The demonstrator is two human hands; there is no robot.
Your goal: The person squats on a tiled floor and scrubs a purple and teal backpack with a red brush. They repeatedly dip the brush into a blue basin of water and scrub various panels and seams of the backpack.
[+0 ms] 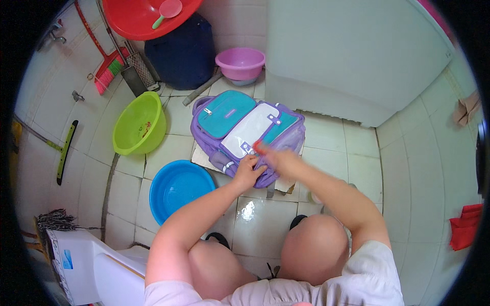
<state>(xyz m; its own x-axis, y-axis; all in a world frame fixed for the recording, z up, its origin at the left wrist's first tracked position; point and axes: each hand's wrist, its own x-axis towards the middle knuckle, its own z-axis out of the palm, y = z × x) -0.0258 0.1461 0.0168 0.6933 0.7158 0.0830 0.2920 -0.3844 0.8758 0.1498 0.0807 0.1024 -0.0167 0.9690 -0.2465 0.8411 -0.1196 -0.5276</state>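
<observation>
A purple, teal and white backpack (245, 126) lies face up on a pale board (201, 157) on the tiled floor. At its lower edge my left hand (249, 172) grips the purple fabric near a snap tab. Motion blurs my right hand (285, 162), which holds a small red object (260, 147), possibly a brush, against the front pocket. Its working side is hidden.
A blue basin (182, 191) and a green basin (139, 126) stand on the left. Behind the backpack are a pink basin (240, 63), a dark blue barrel (183, 53) under a red basin (130, 23), and a white appliance (344, 53). A floor squeegee (67, 153) leans left.
</observation>
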